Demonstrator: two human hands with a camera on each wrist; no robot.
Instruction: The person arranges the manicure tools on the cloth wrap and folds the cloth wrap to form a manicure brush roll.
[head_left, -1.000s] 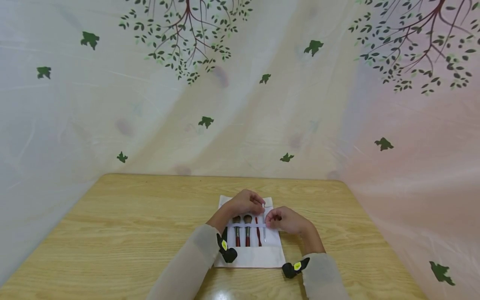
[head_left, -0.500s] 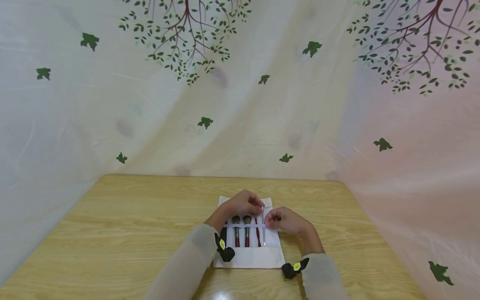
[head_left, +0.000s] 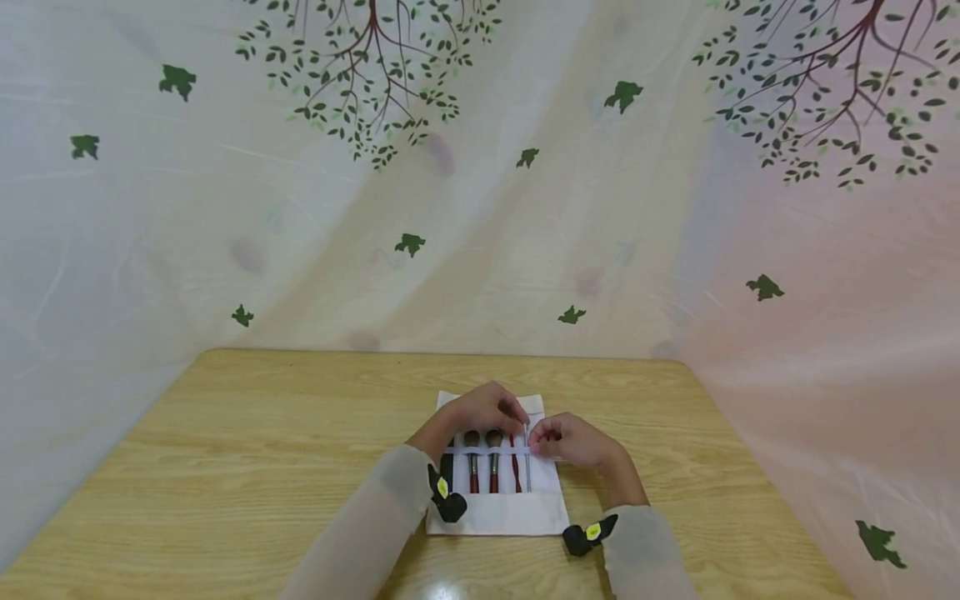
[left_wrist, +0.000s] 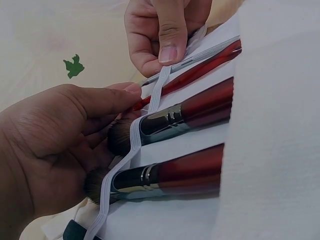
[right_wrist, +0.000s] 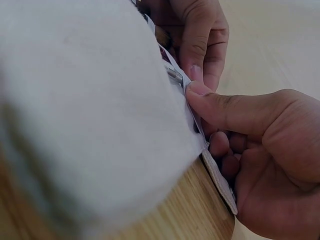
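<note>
Over the last second the slim silver tool (left_wrist: 207, 52) has slid down toward the pocket (left_wrist: 277, 125) of the white roll (head_left: 536, 406), the fingertips of the left hand (head_left: 489, 408) coming down with it, while the right hand (head_left: 576, 440) hardly shifts. The tool now lies at the right end of the row, passing under the elastic band (left_wrist: 135, 132), its lower end meeting the pocket's edge; how deep it sits inside is hidden. The likeliest trouble is that end snagging on the pocket's lip and riding over the cloth, since the pocket seems to lie fairly flat. Should the band slip free too soon, it could spring back and pull the tool askew, and a slanted push might nudge the slim red tool (left_wrist: 200, 68) close beside it. The left grip is a narrow pinch, thumb and fingertips closed on the silver tool's upper end. The right grip is just as tight, thumb against fingers, holding the band near the roll's right edge.
</note>
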